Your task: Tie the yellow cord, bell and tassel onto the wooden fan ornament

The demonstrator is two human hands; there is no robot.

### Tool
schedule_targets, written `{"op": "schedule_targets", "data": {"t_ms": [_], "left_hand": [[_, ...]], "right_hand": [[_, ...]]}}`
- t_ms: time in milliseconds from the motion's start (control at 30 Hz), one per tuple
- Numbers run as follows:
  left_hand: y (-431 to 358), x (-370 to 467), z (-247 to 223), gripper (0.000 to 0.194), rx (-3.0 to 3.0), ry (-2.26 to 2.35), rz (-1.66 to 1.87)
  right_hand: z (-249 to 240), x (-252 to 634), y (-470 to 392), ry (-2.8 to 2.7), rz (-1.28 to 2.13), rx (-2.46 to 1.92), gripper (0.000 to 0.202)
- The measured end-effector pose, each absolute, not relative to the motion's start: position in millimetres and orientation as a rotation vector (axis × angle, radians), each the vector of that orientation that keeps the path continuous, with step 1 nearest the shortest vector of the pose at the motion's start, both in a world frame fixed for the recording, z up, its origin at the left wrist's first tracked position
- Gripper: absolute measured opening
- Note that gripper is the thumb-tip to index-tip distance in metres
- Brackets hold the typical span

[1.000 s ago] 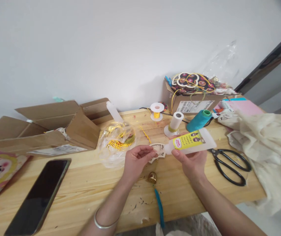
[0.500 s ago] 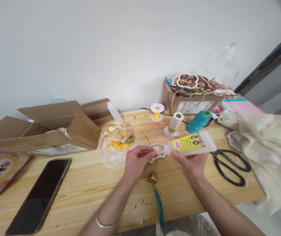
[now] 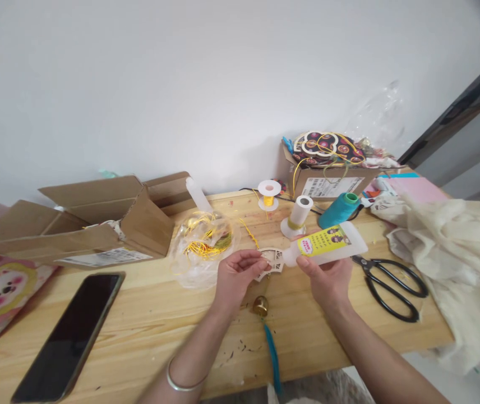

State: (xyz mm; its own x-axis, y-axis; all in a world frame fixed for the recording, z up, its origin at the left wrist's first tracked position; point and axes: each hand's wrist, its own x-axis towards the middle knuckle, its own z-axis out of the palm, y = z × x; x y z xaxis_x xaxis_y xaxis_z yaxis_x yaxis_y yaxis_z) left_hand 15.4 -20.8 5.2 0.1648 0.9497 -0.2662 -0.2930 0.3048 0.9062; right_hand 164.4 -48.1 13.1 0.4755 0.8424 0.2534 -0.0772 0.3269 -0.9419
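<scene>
Left hand [image 3: 236,276]: pinching the pale frame [image 3: 277,261] at its nine o'clock side
Right hand [image 3: 331,281]: fingers wrapped around the bottle [image 3: 333,243]
Bottle: tip at the frame's three o'clock
Frame: between both hands, bell [image 3: 261,306] at six o'clock

Translucent whitish bottle [image 3: 328,247] with a yellow label bearing dark figures and a pink-and-white badge. Pale cream openwork ornament [image 3: 277,270], shiny gold bell [image 3: 261,306], teal-blue tassel [image 3: 272,353]. Thread cone [image 3: 336,211] in teal with a green top; white spool [image 3: 268,200] wound with yellow. From where I stand, the tabletop [image 3: 160,325] is pale honey wood streaked with darker grain. Black scissors [image 3: 366,264], black phone screen [image 3: 69,336], creamy cloth [image 3: 467,280]. Brown cardboard box [image 3: 145,224], white label; dark fabric [image 3: 311,159] with round pink motifs. Pink printed item [image 3: 8,286] showing a white, rosy-cheeked cartoon face ringed in yellow.
</scene>
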Motion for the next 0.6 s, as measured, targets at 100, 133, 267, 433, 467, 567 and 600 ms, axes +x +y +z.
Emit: {"op": "schedule_targets", "data": {"t_ms": [100, 133, 267, 433, 467, 567, 600], "left_hand": [[-20.6, 15.2, 4.0, 0.022, 0.815, 1.003, 1.051], [-20.5, 15.3, 3.8, 0.022, 0.811, 1.001, 1.051], [-20.9, 16.0, 4.5, 0.024, 0.799, 1.002, 1.045], [-22.1, 16.8, 6.3, 0.025, 0.800, 1.020, 1.042], [-22.3, 16.9, 6.6, 0.025, 0.801, 1.021, 1.043], [-22.5, 17.1, 6.9, 0.025, 0.802, 1.025, 1.039], [-22.6, 17.1, 6.9, 0.026, 0.803, 1.026, 1.036]], "right_hand": [[10.3, 165.6, -47.5, -0.868, 0.712, -1.071, 0.027], [9.9, 165.7, -47.3, -0.863, 0.707, -1.070, 0.026], [9.8, 165.2, -46.7, -0.858, 0.711, -1.056, 0.025], [7.4, 165.7, -46.5, -0.834, 0.724, -1.068, 0.026], [7.0, 166.0, -46.5, -0.833, 0.725, -1.081, 0.026], [7.3, 166.2, -46.7, -0.837, 0.722, -1.097, 0.027], [7.7, 166.1, -46.8, -0.841, 0.721, -1.092, 0.027]]}}
